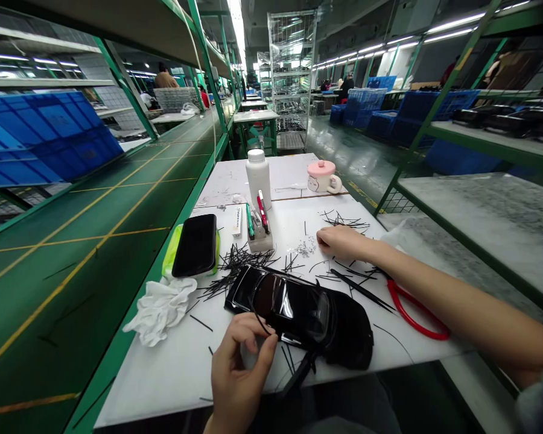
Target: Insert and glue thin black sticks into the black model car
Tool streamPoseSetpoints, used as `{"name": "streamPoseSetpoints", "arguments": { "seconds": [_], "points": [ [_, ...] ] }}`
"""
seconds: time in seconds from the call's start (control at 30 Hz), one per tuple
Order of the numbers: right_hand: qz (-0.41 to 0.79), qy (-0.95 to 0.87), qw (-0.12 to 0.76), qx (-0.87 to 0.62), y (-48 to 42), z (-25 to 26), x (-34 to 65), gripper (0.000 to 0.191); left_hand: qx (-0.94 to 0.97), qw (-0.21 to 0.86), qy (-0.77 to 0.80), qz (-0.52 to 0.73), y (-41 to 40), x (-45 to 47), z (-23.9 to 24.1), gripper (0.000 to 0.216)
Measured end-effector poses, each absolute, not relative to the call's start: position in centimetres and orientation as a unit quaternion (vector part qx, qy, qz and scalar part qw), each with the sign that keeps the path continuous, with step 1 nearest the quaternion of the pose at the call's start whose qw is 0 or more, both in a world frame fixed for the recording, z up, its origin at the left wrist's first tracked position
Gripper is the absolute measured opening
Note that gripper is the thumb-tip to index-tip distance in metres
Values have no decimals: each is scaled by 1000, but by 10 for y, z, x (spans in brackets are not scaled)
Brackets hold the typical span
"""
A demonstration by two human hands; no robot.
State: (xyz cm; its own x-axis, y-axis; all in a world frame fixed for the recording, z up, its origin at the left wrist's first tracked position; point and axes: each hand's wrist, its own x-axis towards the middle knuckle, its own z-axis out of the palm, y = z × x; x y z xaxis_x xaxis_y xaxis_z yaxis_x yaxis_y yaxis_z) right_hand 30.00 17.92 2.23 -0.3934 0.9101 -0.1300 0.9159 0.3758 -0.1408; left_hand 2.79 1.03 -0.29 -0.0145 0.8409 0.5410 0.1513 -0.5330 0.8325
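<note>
A glossy black model car (pixel 305 307) lies on the white tabletop in front of me. By its near side, my left hand (pixel 242 367) pinches a thin, curved black strip (pixel 259 318) between thumb and forefinger. My right hand (pixel 341 242) rests beyond the car, fingers closed at the edge of a scatter of tiny silvery parts (pixel 306 246). Whatever its fingertips hold is hidden. Loose black strips (pixel 242 262) are heaped behind the car's left end, and another bunch of strips (pixel 344 222) lies past my right hand.
A slim black tool (pixel 362 290) and a red looped handle (pixel 416 319) lie right of the car. Left are crumpled white tissue (pixel 160 310) and a phone (pixel 195 244). Farther back stand a pen holder (pixel 260 243), white bottle (pixel 257 175) and pink-lidded mug (pixel 322 178). A green conveyor (pixel 131 205) runs alongside.
</note>
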Motion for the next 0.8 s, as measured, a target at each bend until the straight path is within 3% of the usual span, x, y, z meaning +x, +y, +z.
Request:
{"name": "streamPoseSetpoints", "arguments": {
  "seconds": [0.2, 0.3, 0.4, 0.8],
  "points": [
    [-172, 847, -96, 493, 138, 65, 284, 16, 572, 366, 405, 612, 7, 44, 22, 30],
    [-347, 835, -179, 388, 97, 92, 274, 27, 591, 382, 390, 594, 6, 51, 36, 31],
    [-511, 765, -240, 309, 64, 105, 267, 23, 596, 394, 380, 588, 4, 57, 46, 33],
    [-561, 732, -220, 318, 49, 99, 259, 21, 614, 411, 356, 573, 1, 61, 48, 33]
  ]
}}
